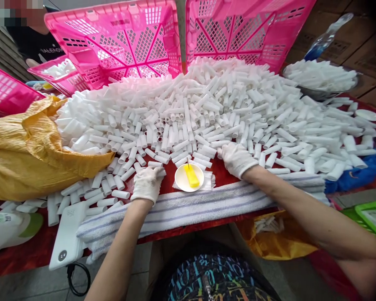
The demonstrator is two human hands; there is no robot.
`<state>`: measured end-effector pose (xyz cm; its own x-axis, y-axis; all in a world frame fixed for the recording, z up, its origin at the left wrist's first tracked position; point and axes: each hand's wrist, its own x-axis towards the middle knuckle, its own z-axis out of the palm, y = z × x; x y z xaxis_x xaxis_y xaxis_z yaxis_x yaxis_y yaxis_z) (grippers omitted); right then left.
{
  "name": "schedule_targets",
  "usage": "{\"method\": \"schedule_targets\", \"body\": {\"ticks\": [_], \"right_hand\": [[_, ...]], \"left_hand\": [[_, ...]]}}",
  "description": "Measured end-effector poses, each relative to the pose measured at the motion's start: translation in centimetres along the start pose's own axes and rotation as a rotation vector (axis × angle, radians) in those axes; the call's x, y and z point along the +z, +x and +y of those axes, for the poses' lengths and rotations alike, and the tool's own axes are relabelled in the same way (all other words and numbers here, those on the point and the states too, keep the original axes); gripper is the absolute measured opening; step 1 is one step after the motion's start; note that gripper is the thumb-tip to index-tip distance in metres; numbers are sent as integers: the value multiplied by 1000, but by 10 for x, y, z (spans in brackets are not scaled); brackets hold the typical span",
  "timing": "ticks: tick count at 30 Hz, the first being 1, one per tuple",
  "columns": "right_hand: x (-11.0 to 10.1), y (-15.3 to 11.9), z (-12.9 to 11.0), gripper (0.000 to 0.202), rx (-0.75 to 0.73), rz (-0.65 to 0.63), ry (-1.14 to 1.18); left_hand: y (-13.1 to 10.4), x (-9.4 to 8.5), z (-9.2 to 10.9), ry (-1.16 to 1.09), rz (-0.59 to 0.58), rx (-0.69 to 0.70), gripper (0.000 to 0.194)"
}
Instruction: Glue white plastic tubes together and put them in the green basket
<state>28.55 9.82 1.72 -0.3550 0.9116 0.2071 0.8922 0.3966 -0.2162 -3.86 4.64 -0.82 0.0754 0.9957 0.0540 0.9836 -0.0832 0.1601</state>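
Observation:
A large heap of short white tubes (188, 104) covers the table. My left hand (147, 183), in a white glove, is left of a small white dish (181, 184); its fingers are closed around a white tube (161, 170). On the dish lies a yellow block (191, 175) with a thin dark pin standing at its far end. My right hand (236, 159), also gloved, is at the near edge of the heap, right of the dish. Its fingers point left and are bent together beside some tubes; whether they hold one is hidden.
Pink crates (138, 37) stand behind the heap. A yellow sack (34, 150) lies at the left, near a white power bank (69, 234). A striped towel (207, 205) runs along the front edge. A bowl of tubes (322, 93) is at the back right. A person (34, 42) is back left.

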Motion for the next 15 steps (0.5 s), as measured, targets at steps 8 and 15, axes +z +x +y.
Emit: {"method": "schedule_targets", "body": {"ticks": [8, 15], "right_hand": [[7, -14, 7, 11, 135, -162, -152], [-17, -21, 11, 20, 372, -184, 403]], "left_hand": [[-32, 11, 45, -296, 147, -207, 35], [-21, 16, 65, -709, 72, -261, 37]]}}
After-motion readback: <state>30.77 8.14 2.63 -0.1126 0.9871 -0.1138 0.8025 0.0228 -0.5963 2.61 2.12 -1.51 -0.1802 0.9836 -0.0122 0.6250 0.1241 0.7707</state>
